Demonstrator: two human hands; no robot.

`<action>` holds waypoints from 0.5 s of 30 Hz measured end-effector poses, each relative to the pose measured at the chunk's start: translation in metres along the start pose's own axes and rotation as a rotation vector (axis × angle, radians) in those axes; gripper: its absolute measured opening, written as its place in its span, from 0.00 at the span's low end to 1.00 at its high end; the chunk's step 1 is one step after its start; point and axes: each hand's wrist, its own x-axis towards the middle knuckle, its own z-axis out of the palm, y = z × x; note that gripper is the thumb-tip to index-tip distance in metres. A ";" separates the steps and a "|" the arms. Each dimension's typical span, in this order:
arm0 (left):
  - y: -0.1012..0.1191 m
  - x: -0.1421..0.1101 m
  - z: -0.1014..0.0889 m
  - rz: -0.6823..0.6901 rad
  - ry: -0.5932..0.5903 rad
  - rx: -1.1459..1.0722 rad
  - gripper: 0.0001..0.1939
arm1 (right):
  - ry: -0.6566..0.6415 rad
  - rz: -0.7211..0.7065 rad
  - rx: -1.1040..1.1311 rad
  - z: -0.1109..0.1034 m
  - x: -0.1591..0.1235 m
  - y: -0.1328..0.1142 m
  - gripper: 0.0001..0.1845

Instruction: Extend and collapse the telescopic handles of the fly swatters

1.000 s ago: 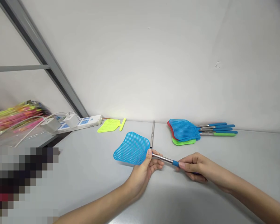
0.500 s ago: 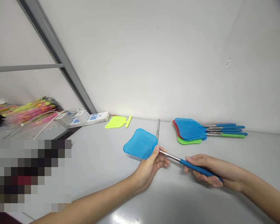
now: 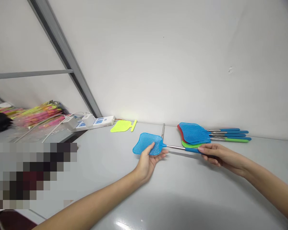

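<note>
Between my hands, a blue fly swatter (image 3: 146, 140) with a metal shaft is held just over the table. My left hand (image 3: 146, 163) pinches its mesh head, thumb on top and fingers beneath. The blue grip is in my right hand (image 3: 214, 155), whose fingers close round it and hide its end. Behind the swatter lies a thin metal rod (image 3: 163, 129). To the right, a stack of fly swatters (image 3: 193, 132) rests by the wall, with blue heads on top and red and green ones below. A yellow swatter head (image 3: 122, 126) with a short crossbar lies at the back left.
A white power strip (image 3: 103, 121) with plugged-in adapters and cables sits at the table's left back edge. Beyond it are bagged pink and yellow items (image 3: 45, 113). A grey metal frame post (image 3: 69, 60) stands against the wall. The lower left is pixelated.
The blue swatter has swung closer to level as its handle end rose with my right hand. My left hand has shifted from the swatter's neck onto its mesh head.
</note>
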 end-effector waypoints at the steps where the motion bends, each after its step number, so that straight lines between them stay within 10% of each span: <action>1: 0.002 0.003 -0.001 0.033 0.019 0.008 0.11 | 0.022 -0.009 0.023 -0.003 0.001 0.000 0.17; 15: 0.033 0.036 -0.028 0.239 0.000 0.584 0.16 | 0.440 -0.240 0.672 -0.067 0.014 0.005 0.06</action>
